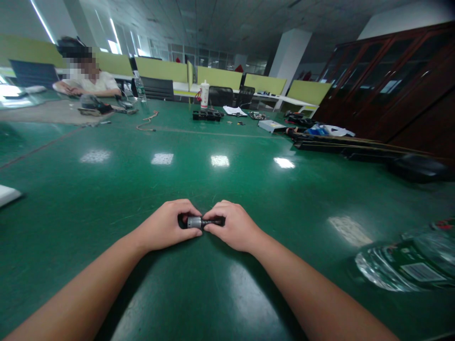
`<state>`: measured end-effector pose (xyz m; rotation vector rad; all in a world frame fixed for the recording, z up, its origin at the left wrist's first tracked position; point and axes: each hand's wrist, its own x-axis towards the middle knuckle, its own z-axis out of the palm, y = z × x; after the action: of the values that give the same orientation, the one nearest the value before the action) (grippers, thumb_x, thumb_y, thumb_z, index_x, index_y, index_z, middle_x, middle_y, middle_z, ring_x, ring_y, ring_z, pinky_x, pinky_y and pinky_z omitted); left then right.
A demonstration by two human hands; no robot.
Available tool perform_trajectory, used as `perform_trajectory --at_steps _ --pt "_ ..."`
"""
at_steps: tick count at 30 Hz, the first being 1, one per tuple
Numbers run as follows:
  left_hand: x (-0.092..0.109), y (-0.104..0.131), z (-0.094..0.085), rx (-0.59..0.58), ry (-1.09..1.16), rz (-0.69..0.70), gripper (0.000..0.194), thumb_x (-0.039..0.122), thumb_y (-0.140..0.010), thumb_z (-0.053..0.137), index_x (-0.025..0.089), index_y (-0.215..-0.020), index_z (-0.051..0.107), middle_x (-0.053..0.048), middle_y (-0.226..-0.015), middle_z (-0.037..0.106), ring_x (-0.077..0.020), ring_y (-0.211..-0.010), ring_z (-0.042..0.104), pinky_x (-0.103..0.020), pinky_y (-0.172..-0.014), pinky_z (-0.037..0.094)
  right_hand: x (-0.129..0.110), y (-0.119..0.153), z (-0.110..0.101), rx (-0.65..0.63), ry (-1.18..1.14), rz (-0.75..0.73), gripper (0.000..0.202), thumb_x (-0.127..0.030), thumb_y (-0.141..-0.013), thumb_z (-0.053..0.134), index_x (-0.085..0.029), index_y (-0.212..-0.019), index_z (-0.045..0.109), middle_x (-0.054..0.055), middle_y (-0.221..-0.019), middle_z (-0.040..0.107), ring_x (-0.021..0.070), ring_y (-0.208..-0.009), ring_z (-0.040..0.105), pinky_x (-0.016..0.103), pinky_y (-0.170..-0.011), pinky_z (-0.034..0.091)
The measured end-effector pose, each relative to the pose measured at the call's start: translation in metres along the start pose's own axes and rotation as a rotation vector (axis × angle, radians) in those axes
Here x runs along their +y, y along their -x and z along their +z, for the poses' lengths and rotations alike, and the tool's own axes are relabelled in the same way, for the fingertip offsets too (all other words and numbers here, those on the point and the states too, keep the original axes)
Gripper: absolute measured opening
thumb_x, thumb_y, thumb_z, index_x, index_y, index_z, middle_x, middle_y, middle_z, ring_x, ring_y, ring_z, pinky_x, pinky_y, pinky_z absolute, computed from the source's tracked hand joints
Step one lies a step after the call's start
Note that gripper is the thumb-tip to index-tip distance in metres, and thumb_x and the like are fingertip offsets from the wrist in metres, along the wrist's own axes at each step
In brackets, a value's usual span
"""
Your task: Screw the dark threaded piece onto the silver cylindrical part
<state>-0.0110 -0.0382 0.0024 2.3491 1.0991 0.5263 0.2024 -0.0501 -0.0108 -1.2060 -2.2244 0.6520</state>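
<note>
A small motor [194,222] with a silver cylindrical body lies level between my hands, low over the green table [213,184]. My left hand [167,225] is curled round its silver end, thumb below and fingers above. From the right, the fingers and thumb of my right hand [232,225] close around the thin dark shaft [212,221]. The fingertips of both hands nearly meet where the body joins the shaft. The shaft's far end is partly hidden in my right palm, and whether the motor touches the table I cannot tell.
A large clear water bottle [408,267] is at the right. Farther back are a black device [207,115], a white bottle [204,94], a grey metal box [272,126] and a cord [145,125]. Another person [87,78] sits at the far left. Dark cabinets [391,85] line the right.
</note>
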Motion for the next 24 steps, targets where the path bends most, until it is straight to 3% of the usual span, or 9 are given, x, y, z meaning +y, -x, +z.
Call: perform_trajectory --at_steps 24 --pt "0.0009 0.0 -0.0018 -0.008 -0.001 0.002 0.02 0.032 -0.077 0.071 0.019 -0.093 0.072 -0.003 -0.083 0.066 -0.0178 -0.076 0.061 -0.027 -0.069 0.044 -0.0004 0.0011 -0.0028 0.002 0.004 -0.018 0.011 -0.018 -0.076 0.075 -0.021 -0.087 0.076 0.002 -0.082 0.071 0.0159 -0.081 0.059 0.029 -0.075 0.043"
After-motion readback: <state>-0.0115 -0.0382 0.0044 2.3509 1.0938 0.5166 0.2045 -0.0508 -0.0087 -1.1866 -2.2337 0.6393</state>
